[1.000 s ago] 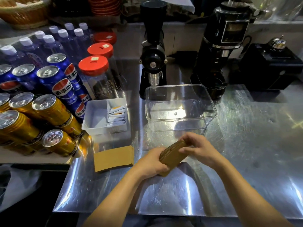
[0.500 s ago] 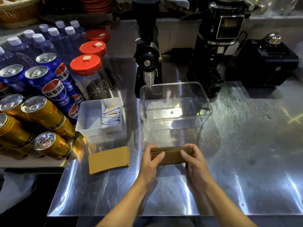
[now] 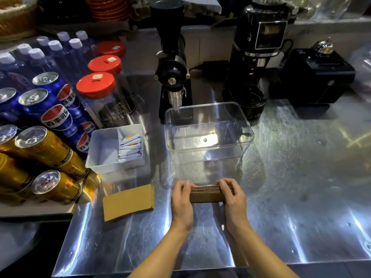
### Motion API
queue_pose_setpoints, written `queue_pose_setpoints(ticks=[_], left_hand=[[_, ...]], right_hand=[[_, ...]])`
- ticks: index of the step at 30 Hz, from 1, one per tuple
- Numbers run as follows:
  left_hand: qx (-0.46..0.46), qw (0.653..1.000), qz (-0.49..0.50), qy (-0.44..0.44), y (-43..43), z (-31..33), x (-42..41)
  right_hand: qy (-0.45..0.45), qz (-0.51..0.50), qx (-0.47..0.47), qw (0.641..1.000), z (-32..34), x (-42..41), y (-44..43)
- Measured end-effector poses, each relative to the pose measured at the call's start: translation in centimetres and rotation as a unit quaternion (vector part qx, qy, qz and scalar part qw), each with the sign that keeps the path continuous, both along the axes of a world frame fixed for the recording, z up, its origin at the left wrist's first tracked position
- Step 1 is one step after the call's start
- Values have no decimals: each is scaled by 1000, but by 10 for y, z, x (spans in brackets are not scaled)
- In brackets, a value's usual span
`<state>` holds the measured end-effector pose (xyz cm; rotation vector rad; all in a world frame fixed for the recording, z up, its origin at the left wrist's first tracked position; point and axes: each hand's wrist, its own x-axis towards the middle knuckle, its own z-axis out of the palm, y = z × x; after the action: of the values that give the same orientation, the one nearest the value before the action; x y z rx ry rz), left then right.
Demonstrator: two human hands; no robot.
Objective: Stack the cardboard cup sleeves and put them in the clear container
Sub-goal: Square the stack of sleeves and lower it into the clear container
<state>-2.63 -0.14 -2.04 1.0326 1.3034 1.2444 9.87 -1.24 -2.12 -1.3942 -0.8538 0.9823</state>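
A stack of brown cardboard cup sleeves [image 3: 206, 194] stands on its long edge on the steel counter, held between both hands. My left hand [image 3: 181, 203] grips its left end and my right hand [image 3: 233, 201] grips its right end. Just beyond the stack sits the clear container [image 3: 208, 133], open-topped with nothing inside. More flat sleeves [image 3: 128, 201] lie on the counter to the left of my left hand, apart from it.
A white tray [image 3: 104, 149] holding sachets sits left of the container. Stacked drink cans [image 3: 46, 149], water bottles and red-lidded jars [image 3: 96, 85] crowd the left. Two black grinders [image 3: 172, 65] and a black box stand behind the container.
The stack went from tilted in my hands to upright on its edge, level, with a hand squaring each end. The view has shifted slightly nearer the counter.
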Motion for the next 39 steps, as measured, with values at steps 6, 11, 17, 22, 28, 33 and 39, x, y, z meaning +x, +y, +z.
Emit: queue_pose_setpoints(ticks=[6,11,17,22,28,33,39], left_hand=[[-19,999,-38,3,-2,0,-7],[-8,984,-159,75,-11,-6,-30],[35,984,-111,136,-18,-9,-38],[27,983,-120,133,-17,-2,-38],[12,984,-110,139,-17,1,-37],[12,987,-87,133,-16,8,-38],[33,991,-24,131,-12,37,-58]], right_hand=[[6,-13,-12,1000,-2,-3,-2],[-2,-10,-16,1000,-2,-3,-3],[-32,5,-13,999,2,-4,-4],[-19,69,-7,997,8,6,-12],[-108,129,-13,986,2,27,-27],[-158,93,8,983,5,20,-25],[-117,108,25,987,27,3,-7]])
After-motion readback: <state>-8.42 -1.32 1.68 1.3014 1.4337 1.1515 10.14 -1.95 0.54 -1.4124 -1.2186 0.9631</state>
